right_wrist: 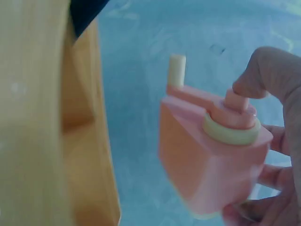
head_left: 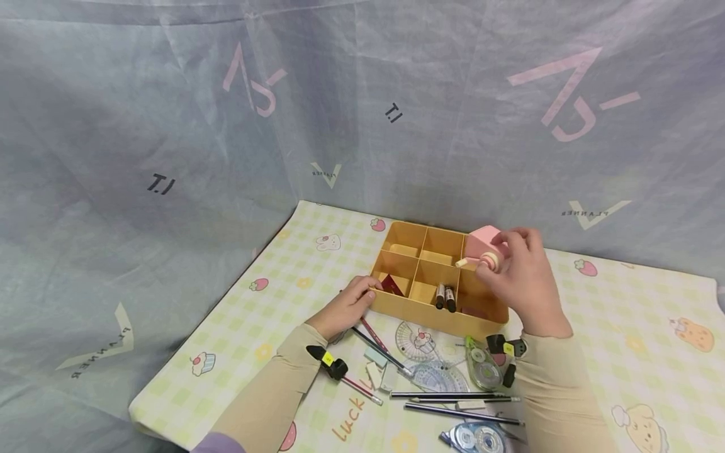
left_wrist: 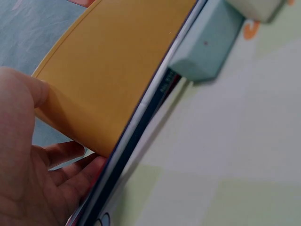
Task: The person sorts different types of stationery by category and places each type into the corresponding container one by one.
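My right hand (head_left: 527, 277) grips a pink crank pencil sharpener (right_wrist: 202, 160) with a cream ring and crank knob, over the back right part of a yellow divided organizer box (head_left: 442, 321). In the right wrist view the thumb presses the crank hub while the fingers wrap the sharpener's far side. With my left hand (head_left: 348, 305) I hold the box's front left corner, thumb on one wall and fingers round the corner in the left wrist view. Inside the box lie a dark red item (head_left: 391, 285) at front left and two dark-and-white cylinders (head_left: 445, 297) in the front middle.
Before the box lie clear protractors (head_left: 436, 376), several pencils (head_left: 453, 411), erasers (head_left: 375, 374), a green correction tape (head_left: 483, 366) and a blue correction tape (head_left: 476, 436). A grey curtain (head_left: 362, 113) hangs right behind the checked tablecloth (head_left: 238, 333).
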Action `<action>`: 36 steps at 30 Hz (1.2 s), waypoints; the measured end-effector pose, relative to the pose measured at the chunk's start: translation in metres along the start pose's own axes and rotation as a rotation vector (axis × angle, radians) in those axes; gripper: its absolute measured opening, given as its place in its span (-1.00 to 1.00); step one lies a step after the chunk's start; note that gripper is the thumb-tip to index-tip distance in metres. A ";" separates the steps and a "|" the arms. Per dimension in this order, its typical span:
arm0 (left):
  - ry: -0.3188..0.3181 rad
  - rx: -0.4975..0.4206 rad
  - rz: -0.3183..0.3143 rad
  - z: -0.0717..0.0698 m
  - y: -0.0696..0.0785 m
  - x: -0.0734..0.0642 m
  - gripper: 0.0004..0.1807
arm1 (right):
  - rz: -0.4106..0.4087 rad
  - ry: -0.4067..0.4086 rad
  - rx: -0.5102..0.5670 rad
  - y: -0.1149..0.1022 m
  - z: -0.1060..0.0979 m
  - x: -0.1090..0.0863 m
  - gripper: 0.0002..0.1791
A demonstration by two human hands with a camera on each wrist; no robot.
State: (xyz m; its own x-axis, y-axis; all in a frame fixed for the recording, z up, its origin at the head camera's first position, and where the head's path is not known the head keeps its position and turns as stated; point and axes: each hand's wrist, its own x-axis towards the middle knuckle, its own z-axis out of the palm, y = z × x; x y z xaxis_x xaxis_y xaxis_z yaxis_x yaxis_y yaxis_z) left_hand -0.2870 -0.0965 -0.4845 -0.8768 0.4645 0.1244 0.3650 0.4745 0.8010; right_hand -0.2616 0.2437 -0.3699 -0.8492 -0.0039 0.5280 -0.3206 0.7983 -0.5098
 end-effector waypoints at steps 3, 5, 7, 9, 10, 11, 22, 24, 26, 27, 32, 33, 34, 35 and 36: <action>-0.003 -0.003 0.009 -0.001 0.000 -0.001 -0.76 | 0.009 0.068 -0.020 0.007 0.003 0.002 -0.55; -0.006 0.000 0.000 -0.002 0.001 -0.001 -0.76 | 0.013 0.092 -0.030 0.010 0.004 0.003 -0.53; -0.008 0.000 -0.006 -0.003 0.001 -0.002 -0.76 | 0.013 0.098 -0.035 0.012 0.005 0.004 -0.52; -0.007 0.000 -0.012 -0.003 0.002 -0.002 -0.77 | 0.006 0.100 -0.043 0.013 0.006 0.004 -0.54; -0.007 -0.001 -0.015 -0.004 0.002 -0.002 -0.77 | -0.001 0.100 -0.048 0.014 0.007 0.004 -0.54; -0.006 -0.003 -0.014 -0.004 0.002 -0.002 -0.77 | -0.007 0.102 -0.053 0.014 0.008 0.005 -0.55; 0.003 0.002 -0.008 -0.006 0.000 -0.002 -0.78 | -0.027 0.061 -0.094 0.023 0.022 0.007 -0.61; 0.004 -0.002 -0.004 -0.006 -0.001 -0.002 -0.77 | -0.031 0.046 -0.100 0.024 0.024 0.007 -0.62; 0.003 -0.010 -0.013 -0.005 -0.001 -0.002 -0.77 | -0.023 0.025 -0.102 0.024 0.025 0.007 -0.61; 0.006 -0.017 -0.013 -0.005 -0.001 -0.002 -0.77 | -0.023 0.017 -0.099 0.024 0.025 0.006 -0.61; 0.010 -0.035 0.003 0.000 -0.005 0.000 -0.78 | -0.013 0.007 -0.085 0.030 0.026 0.005 -0.60; 0.009 -0.036 0.005 0.001 -0.005 0.000 -0.78 | -0.018 0.011 -0.084 0.032 0.027 0.005 -0.60; 0.006 -0.036 0.005 0.001 -0.004 0.000 -0.77 | -0.020 0.015 -0.083 0.033 0.027 0.006 -0.60; 0.006 -0.032 0.004 0.000 -0.004 0.000 -0.77 | -0.025 0.019 -0.083 0.034 0.028 0.007 -0.59; 0.005 -0.029 0.003 0.000 -0.003 0.000 -0.77 | -0.027 0.020 -0.082 0.034 0.028 0.008 -0.59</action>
State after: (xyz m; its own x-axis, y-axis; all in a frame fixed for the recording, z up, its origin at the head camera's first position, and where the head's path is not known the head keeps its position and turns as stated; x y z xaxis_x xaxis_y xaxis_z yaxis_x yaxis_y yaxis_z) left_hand -0.2882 -0.0979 -0.4868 -0.8775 0.4618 0.1294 0.3581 0.4513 0.8174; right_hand -0.2914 0.2542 -0.4023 -0.8318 -0.0150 0.5548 -0.3073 0.8449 -0.4379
